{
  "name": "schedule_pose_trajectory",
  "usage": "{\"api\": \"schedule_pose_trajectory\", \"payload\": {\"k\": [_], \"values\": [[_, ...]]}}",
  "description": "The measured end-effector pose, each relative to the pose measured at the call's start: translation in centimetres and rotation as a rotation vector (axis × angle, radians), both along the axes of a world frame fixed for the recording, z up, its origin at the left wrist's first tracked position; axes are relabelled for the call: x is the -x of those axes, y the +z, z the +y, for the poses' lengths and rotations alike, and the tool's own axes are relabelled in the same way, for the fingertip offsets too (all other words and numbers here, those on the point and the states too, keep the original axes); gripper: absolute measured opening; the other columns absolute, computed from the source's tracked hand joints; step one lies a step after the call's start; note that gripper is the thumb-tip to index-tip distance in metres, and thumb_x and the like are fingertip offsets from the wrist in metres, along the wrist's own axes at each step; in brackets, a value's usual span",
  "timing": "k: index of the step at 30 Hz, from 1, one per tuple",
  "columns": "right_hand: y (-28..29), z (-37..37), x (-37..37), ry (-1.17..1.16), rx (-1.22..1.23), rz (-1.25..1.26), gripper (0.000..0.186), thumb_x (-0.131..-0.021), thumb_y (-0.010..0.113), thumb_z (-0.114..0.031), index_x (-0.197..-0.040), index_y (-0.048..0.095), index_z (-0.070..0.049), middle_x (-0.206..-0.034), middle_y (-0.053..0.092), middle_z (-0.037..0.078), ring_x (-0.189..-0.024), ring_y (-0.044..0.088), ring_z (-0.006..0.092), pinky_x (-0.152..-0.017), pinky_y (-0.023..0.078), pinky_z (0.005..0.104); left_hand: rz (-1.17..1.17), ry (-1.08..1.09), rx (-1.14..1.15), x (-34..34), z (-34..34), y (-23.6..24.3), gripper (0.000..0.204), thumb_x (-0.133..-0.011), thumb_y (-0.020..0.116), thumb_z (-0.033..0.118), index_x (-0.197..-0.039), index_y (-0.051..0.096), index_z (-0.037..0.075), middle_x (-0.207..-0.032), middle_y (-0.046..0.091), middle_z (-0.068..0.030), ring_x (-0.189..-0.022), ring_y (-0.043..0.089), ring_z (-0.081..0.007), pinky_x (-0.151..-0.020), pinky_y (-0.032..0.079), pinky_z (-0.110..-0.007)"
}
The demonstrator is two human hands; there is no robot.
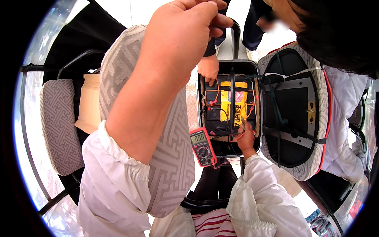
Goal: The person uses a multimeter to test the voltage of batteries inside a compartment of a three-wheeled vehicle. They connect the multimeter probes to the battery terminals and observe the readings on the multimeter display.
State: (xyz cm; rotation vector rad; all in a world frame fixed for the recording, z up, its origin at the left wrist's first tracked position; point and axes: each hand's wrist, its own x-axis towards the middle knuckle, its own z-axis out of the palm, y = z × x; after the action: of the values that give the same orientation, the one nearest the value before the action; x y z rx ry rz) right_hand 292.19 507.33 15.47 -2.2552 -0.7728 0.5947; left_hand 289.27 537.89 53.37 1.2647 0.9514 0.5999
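My left hand [177, 35] is raised large in front of the view, fingers curled together; its fingertips are partly cut off by the upper edge, so anything in them is hidden. Low over the open battery box [200, 114], my right hand [247, 138] has its fingers closed round what looks like a thin test lead. Inside sit black batteries with a yellow label [233, 104], red and black wires and a dark strap across them. A red multimeter [202, 147] leans by the box's near left corner, its leads running toward my right hand. A co-worker's hand [209, 68] reaches to a wire at the far left.
The padded seat lid [294, 106] is folded open to the right, straps across its black underside. Patterned grey seat cushions [169, 158] stand on the left, beside a piece of cardboard [88, 103]. The co-worker's head [335, 35] leans in at the upper right. Behind the box rises a black bar [236, 39].
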Motion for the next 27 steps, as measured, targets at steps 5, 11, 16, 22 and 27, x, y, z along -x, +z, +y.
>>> {"api": "schedule_pose_trajectory", "payload": {"k": [5,11,16,22,27], "values": [[0.0,0.2,0.0,-0.005,0.003,0.007,0.034,-0.102,0.055,-0.01,-0.135,0.057,0.0,-0.126,0.062,0.023,-0.118,0.061,0.0418,-0.101,0.049,0.0428,-0.043,-0.05,-0.027,0.5,0.4,-0.6,0.026,-0.104,0.054,0.015,-0.116,0.067,-0.004,-0.093,0.073,-0.0098,-0.08,0.063,-0.0135,-0.077,0.051,-0.026],[0.2,0.3,0.0,-0.007,0.04,0.021,0.034,-0.102,0.055,-0.009,-0.134,0.057,0.0,-0.127,0.061,0.023,-0.118,0.06,0.0415,-0.102,0.048,0.042,0.004,-0.015,-0.008,0.1,0.0,-0.1,0.026,-0.104,0.054,0.015,-0.116,0.067,-0.004,-0.093,0.073,-0.0095,-0.08,0.063,-0.0135,-0.077,0.051,-0.026],[0.1,0.4,0.2,-0.01,0.001,0.027,0.034,-0.102,0.054,-0.01,-0.134,0.057,0.001,-0.126,0.062,0.023,-0.118,0.06,0.0414,-0.102,0.048,0.0419,-0.028,-0.05,-0.02,0.4,0.5,-0.5,0.024,-0.104,0.054,0.014,-0.115,0.067,-0.003,-0.093,0.072,-0.0097,-0.079,0.062,-0.0136,-0.077,0.051,-0.026],[-0.1,0.2,0.0,-0.001,-0.006,0.013,0.033,-0.104,0.053,-0.011,-0.135,0.057,0.001,-0.125,0.062,0.024,-0.117,0.06,0.0421,-0.1,0.048,0.0424,-0.067,-0.067,0.011,0.4,1.0,-1.3,0.024,-0.104,0.054,0.014,-0.116,0.066,-0.004,-0.093,0.072,-0.0106,-0.079,0.062,-0.0135,-0.076,0.051,-0.026],[-0.1,0.5,0.3,0.015,-0.008,-0.022,0.033,-0.104,0.053,-0.011,-0.135,0.057,0.001,-0.123,0.062,0.024,-0.114,0.061,0.0427,-0.098,0.049,0.0431,-0.031,-0.043,-0.009,0.4,0.3,0.1,0.025,-0.103,0.053,0.013,-0.116,0.064,-0.006,-0.093,0.072,-0.0116,-0.079,0.061,-0.0138,-0.076,0.051,-0.026]]}}
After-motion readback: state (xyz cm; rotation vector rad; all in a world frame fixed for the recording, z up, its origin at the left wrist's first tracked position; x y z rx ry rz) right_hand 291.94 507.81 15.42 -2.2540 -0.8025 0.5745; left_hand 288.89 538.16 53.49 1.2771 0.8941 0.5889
